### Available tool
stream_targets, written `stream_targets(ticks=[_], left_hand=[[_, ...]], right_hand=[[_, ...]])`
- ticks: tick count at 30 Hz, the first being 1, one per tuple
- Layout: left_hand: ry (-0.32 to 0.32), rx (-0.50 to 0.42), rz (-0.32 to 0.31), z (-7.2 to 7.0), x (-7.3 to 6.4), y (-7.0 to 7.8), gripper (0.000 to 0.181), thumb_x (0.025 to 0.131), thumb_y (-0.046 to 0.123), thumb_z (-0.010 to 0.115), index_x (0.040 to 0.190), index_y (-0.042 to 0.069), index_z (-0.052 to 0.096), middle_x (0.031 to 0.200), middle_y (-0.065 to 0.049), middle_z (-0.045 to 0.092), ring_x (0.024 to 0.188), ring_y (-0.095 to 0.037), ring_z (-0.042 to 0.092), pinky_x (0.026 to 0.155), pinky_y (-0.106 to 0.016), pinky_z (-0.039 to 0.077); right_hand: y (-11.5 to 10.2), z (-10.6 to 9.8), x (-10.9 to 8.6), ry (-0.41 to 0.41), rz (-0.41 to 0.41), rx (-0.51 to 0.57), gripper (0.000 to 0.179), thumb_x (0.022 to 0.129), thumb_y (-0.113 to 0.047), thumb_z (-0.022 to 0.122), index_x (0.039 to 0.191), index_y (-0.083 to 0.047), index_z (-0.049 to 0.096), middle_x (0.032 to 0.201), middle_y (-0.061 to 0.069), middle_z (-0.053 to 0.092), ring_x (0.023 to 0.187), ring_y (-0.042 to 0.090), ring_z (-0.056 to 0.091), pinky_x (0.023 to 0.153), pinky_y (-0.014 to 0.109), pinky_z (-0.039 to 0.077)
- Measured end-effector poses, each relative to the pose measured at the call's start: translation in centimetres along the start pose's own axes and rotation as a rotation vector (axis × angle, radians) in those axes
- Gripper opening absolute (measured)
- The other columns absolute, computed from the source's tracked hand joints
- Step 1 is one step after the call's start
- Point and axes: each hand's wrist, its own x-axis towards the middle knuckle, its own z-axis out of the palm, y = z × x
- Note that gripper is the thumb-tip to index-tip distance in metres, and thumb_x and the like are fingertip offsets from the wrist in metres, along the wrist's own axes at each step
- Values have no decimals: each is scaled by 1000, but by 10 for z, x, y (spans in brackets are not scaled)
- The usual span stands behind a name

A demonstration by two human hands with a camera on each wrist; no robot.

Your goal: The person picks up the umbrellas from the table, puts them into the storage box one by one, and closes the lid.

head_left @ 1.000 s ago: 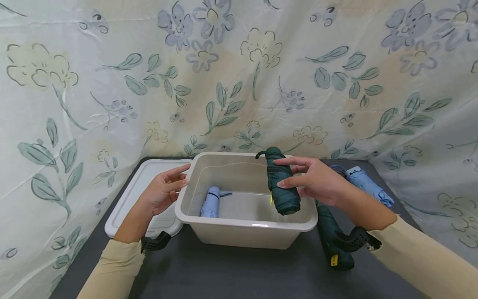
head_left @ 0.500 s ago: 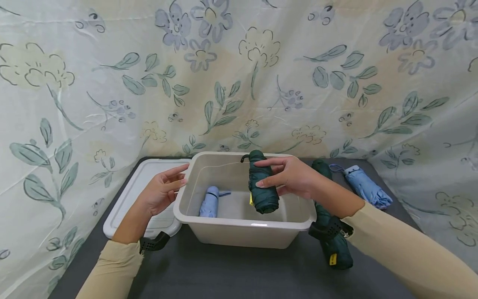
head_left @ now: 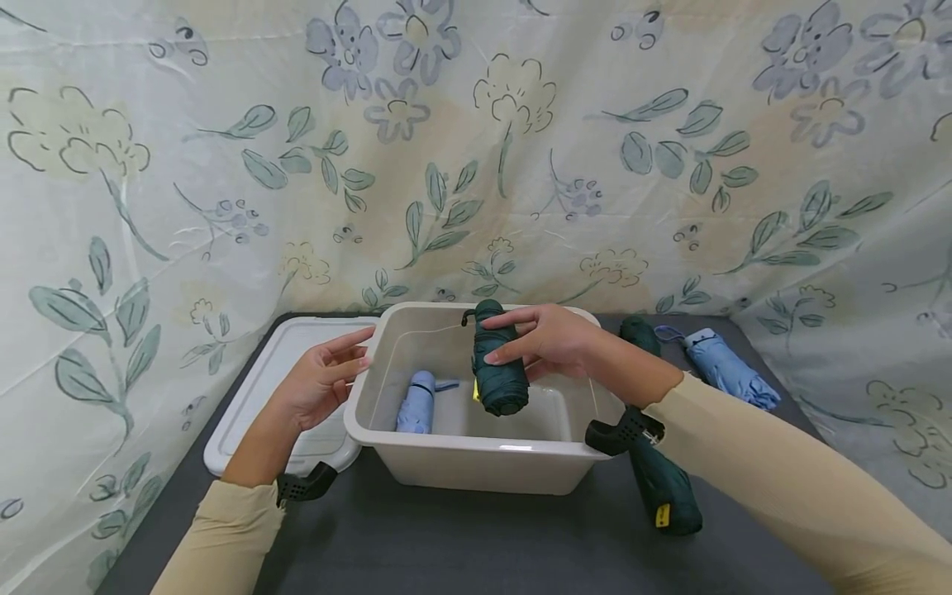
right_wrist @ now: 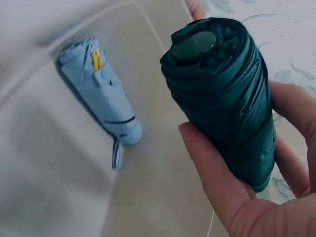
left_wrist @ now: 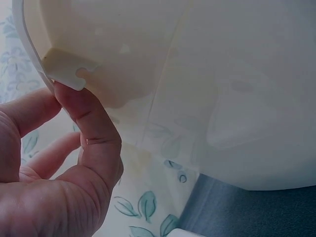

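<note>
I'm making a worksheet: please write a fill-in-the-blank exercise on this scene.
The right grip holds a dark ____ umbrella.
A light ____ umbrella lies inside the bin.
In the head view, the white lid lies to the bin's ____.
The left grip touches the rim of the ____.
Missing words: green; blue; left; bin.

held umbrella (right_wrist: 222, 98): glossy creased cloth | bin (head_left: 483, 468): smooth shiny plastic | lid (head_left: 249, 388), 9 o'clock: smooth plastic | table (head_left: 446, 545), 6 o'clock: matt
</note>
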Motion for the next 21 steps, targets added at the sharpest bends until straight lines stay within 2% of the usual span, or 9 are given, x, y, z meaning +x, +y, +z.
stream_targets(ticks=[10,14,21], left_hand=[[-11,-3,14,-1,1,-2,64,101,6,62,159,4,34,110,0,69,97,-13,74,86,-32,63],[-19,-3,17,-1,1,-3,65,101,6,62,159,3,33,111,0,69,97,-13,74,86,-32,63],[-9,2,19,-1,1,-3,65,101,6,62,159,3,32,110,0,69,96,-13,74,85,-31,63]], right_hand=[[-3,12,20,-37,67,-85,59,82,-10,87,136,-21,68,135,19,63,97,34,75,84,47,64],[-2,19,24,-45,78,-136,57,81,-13,88,134,-21,69,133,20,63,92,33,76,81,45,64],[-2,28,34,-95,78,-151,56,83,-9,86,135,-17,68,136,21,60,92,34,76,81,46,64]])
